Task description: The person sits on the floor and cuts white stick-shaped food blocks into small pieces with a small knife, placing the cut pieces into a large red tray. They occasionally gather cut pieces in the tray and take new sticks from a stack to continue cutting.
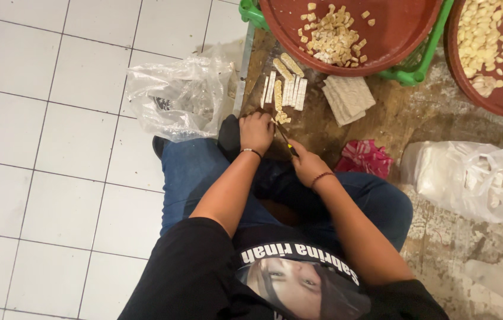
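**Fingers clamp pale strips at the cutting board**

Fingers of the left hand (256, 131) press together on pale, crumbly-looking strips of pressed bean cake (285, 90) lying on the worn wooden cutting board (316, 127). Right hand (306, 165) is curled tight round a thin dark-bladed knife (287, 142). The strips look light, soft and breakable, best held flat from above. Around them: red round baskets (393, 41), crumpled clear plastic bags (174, 98), white tiled floor (44, 118).
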Tool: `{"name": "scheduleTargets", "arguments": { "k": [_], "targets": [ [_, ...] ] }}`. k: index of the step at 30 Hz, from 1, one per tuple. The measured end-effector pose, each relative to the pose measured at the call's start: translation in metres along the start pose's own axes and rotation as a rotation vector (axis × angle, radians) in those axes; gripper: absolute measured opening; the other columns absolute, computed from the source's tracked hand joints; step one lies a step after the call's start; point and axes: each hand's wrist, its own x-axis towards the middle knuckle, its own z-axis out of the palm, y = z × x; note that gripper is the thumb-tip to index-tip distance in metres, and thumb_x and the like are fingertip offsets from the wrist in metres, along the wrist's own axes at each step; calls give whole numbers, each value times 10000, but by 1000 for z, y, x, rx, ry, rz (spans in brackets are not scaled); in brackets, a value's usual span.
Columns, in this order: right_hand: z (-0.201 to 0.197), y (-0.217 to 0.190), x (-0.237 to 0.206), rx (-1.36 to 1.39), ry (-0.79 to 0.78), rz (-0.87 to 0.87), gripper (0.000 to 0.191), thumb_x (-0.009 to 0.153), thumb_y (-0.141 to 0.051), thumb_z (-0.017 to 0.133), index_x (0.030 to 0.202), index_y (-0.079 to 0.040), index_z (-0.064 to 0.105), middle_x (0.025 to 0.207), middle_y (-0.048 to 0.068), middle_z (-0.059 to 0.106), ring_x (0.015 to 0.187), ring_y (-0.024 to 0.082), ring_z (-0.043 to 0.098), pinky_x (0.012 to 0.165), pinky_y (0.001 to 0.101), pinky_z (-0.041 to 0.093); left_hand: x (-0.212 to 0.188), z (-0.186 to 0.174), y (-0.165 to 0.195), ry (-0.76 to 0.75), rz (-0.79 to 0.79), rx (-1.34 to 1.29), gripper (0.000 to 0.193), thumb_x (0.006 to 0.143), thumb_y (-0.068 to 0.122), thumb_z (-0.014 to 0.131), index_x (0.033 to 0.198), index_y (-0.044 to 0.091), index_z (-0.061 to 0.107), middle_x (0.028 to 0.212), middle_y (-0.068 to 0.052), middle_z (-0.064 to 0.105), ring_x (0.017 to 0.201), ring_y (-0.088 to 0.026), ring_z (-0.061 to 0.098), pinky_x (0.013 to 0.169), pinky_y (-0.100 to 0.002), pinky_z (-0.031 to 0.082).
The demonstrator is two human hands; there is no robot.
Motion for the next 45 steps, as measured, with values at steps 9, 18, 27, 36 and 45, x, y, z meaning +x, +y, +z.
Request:
{"name": "scheduleTargets", "arguments": {
  "k": [9, 18, 27, 36, 45],
  "targets": [
    [-4, -5, 3, 37, 113, -122, 568, 955, -184, 543, 1512, -238, 442, 1185, 296, 666, 1116, 471, 627, 936, 521, 497, 0, 0, 1, 6, -22, -21, 200, 794, 207, 716, 973, 118, 739, 958, -108, 701, 967, -335, 642, 874, -486, 436],
    [3, -17, 19, -26, 59, -97, 551, 976, -212, 539, 1516, -244, 434, 1173, 289, 670, 1097, 476, 630, 942, 526, 495, 0, 0, -3, -13, -25, -28, 180, 795, 208, 712, 951, 126, 748, 950, -104, 698, 965, -326, 643, 883, -482, 430],
    [5, -15, 19, 14, 20, -98, 569, 969, -218, 524, 1526, -218, 407, 1167, 311, 668, 1112, 488, 622, 961, 533, 481, -1, 1, -3, -12, -30, -38, 194, 799, 199, 714, 979, 137, 756, 947, -96, 702, 951, -327, 642, 874, -479, 432],
    [0, -2, 1, 2, -47, 15, 559, 980, -225, 504, 1530, -260, 410, 1144, 314, 671, 1102, 491, 627, 956, 535, 485, -1, -7, 3, 8, -38, -73, 126, 829, 202, 721, 933, 134, 742, 939, -97, 698, 960, -324, 646, 890, -480, 439],
    [-3, -13, 5, 19, 90, -108, 560, 977, -195, 537, 1523, -238, 419, 1154, 291, 677, 1090, 482, 627, 928, 534, 494, 3, -4, 0, 18, -51, -89, 164, 798, 177, 740, 943, 99, 745, 965, -129, 694, 948, -357, 642, 871, -489, 456]
  ]
}}
